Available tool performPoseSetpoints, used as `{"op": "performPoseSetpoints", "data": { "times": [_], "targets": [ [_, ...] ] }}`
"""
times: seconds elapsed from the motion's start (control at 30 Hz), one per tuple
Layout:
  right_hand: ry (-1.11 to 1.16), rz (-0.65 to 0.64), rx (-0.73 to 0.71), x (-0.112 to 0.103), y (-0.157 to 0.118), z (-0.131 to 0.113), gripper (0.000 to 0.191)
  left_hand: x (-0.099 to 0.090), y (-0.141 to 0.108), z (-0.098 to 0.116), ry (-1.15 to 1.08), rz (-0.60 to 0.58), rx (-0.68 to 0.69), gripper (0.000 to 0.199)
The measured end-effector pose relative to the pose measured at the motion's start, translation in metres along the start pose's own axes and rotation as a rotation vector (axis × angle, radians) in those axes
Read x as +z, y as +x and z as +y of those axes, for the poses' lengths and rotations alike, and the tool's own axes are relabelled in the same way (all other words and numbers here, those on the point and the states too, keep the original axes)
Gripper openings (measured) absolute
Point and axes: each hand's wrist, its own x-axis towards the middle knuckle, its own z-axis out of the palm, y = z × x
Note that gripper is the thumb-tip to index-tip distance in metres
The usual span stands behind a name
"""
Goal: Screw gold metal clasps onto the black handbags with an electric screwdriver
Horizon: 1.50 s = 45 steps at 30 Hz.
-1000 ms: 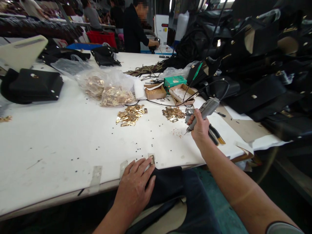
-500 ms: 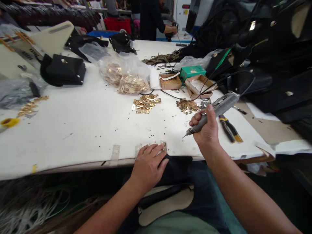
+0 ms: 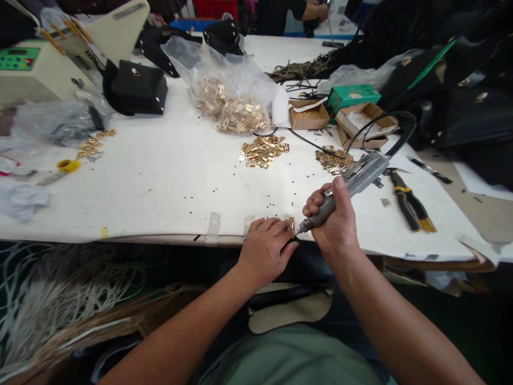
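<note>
My left hand (image 3: pixel 265 250) lies at the table's near edge, its fingertips pressing against a small brass plate (image 3: pixel 290 222). A black leather flap (image 3: pixel 292 247) shows beneath that hand, mostly hidden. My right hand (image 3: pixel 334 222) grips a grey rotary engraving tool (image 3: pixel 355 183), whose black cable (image 3: pixel 396 136) rises towards the back right. The tool's fine tip (image 3: pixel 298 230) is right by the plate, and I cannot tell whether they touch. Loose brass plates lie in two heaps (image 3: pixel 263 151) (image 3: pixel 334 161) on the white table (image 3: pixel 168 198).
Yellow-handled pliers (image 3: pixel 409 202) lie right of my right hand. Behind stand a plastic bag of brass pieces (image 3: pixel 228 101), cardboard boxes (image 3: pixel 305 115) (image 3: pixel 363 125) and a green box (image 3: pixel 355 96). Black leather bags (image 3: pixel 468 101) pile up on the right. A co-worker's arm (image 3: pixel 315 10) shows far back.
My view has tilted down, so the table sits higher in the frame. The tool's tip has moved left, from open table to beside the brass plate, and my hands are closer together.
</note>
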Motion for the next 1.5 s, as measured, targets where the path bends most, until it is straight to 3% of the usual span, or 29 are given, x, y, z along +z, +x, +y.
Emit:
{"op": "performPoseSetpoints", "data": {
  "times": [1.5],
  "targets": [
    [0.008, -0.006, -0.011, -0.0002, -0.003, 0.006, 0.044, 0.0066, -0.003, -0.006, 0.01, 0.026, 0.015, 0.029]
  ]
}}
